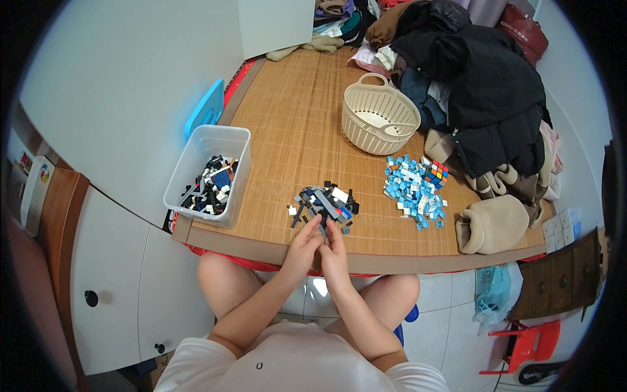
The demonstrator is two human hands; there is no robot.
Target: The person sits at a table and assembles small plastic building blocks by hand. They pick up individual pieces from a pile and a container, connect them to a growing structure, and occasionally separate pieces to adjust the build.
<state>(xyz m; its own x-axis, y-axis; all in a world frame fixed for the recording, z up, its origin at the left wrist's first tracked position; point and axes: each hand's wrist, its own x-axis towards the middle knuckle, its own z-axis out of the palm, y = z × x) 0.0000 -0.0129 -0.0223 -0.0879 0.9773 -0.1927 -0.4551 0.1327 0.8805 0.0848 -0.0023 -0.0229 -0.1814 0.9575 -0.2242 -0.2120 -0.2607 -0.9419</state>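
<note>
At the near edge of the mat, my left hand and my right hand come together with fingers closed. A small dark building brick shows between their fingertips; its exact shape is too small to make out. Just beyond the fingers lies a loose pile of building bricks in black, grey and white, with a blue one among them. A long grey brick rests on top of that pile, close to my fingertips.
On the left stands a clear plastic bin with mixed bricks, its blue lid behind. To the right lie light-blue and white pieces beside a puzzle cube. A beige basket and heaped clothes sit farther back.
</note>
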